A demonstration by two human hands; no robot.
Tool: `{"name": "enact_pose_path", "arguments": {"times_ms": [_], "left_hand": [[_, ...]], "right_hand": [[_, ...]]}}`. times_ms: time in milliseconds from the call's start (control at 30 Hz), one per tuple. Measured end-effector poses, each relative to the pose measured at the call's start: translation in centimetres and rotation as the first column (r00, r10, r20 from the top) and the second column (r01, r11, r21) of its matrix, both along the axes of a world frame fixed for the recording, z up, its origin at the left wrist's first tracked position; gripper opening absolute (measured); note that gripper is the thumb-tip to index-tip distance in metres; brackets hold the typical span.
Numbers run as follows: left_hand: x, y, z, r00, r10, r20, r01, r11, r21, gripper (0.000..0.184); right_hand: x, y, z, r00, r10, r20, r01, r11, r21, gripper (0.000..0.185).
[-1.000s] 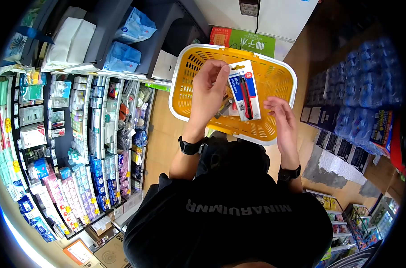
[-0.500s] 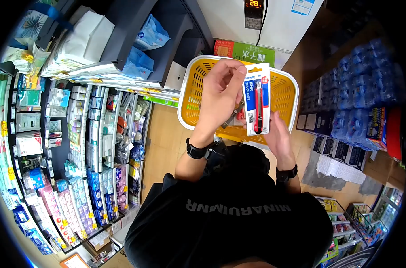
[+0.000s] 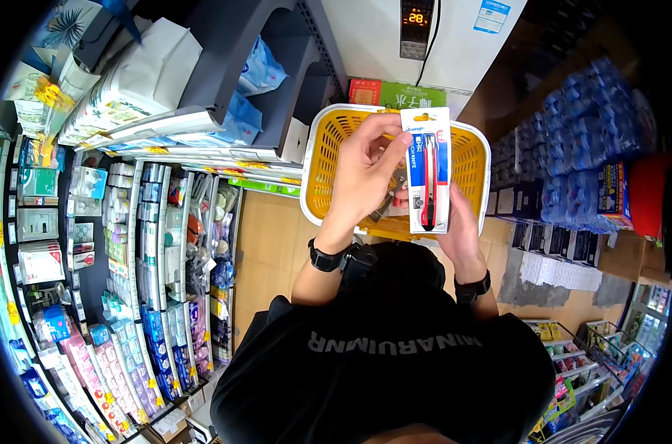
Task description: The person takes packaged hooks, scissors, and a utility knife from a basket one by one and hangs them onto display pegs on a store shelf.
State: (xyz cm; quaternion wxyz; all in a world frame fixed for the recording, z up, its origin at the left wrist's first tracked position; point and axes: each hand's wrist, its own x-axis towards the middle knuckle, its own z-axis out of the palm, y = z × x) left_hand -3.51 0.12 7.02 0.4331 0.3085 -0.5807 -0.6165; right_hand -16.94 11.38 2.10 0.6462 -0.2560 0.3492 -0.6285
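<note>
A packaged utility knife (image 3: 429, 174), red and black on a white and blue card, is upright above the yellow basket (image 3: 323, 166) with its white rim. My left hand (image 3: 368, 166) pinches the card's upper left edge between thumb and fingers. Behind the card's lower right side is my right hand (image 3: 460, 226), its fingers mostly hidden by the package, so its grip cannot be made out. Small items, partly covered by my left hand and the card, lie inside the basket.
Stocked shelves (image 3: 140, 244) fill the left side. A grey shelf unit (image 3: 225, 81) holds blue packs (image 3: 262, 68). Behind the basket stand a green box (image 3: 414, 96) and a white cabinet (image 3: 465, 52) with a display. Blue-wrapped bottles (image 3: 584, 140) are stacked at right.
The knife package has become more upright and shifted right and slightly down with my left hand. My right hand has moved from beside the package to behind its lower part. The view has shifted too.
</note>
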Motion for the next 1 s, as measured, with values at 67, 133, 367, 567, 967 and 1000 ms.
{"name": "enact_pose_path", "arguments": {"times_ms": [67, 133, 367, 567, 967, 1000], "left_hand": [[0.1, -0.2, -0.2, 1.000, -0.003, -0.004, 0.003, 1.000, -0.005, 0.021], [0.3, -0.3, -0.5, 1.000, -0.003, -0.007, 0.003, 1.000, -0.010, 0.021], [0.5, 0.2, -1.1, 0.997, -0.063, 0.037, 0.063, 0.998, -0.001, 0.034], [0.8, 1.7, -1.2, 0.980, -0.194, 0.037, 0.190, 0.977, 0.095, 0.060], [0.8, 1.6, -1.4, 0.989, -0.140, 0.037, 0.136, 0.985, 0.106, 0.038], [0.8, 1.6, -1.4, 0.989, -0.140, 0.037, 0.135, 0.985, 0.107, 0.038]], "right_hand": [[0.2, -0.1, 0.2, 1.000, -0.011, -0.003, 0.011, 1.000, 0.004, 0.060], [0.4, -0.1, 0.4, 0.995, 0.029, 0.100, -0.029, 1.000, -0.007, 0.058], [-0.2, 0.0, 0.3, 0.997, -0.047, -0.058, 0.044, 0.997, -0.063, 0.055], [-0.2, 0.0, 1.1, 0.883, -0.228, -0.410, 0.171, 0.970, -0.172, 0.051], [-0.9, 0.9, 0.9, 0.831, -0.321, -0.454, 0.236, 0.943, -0.235, 0.037], [-0.9, 1.0, 1.0, 0.832, -0.326, -0.448, 0.237, 0.941, -0.243, 0.037]]}}
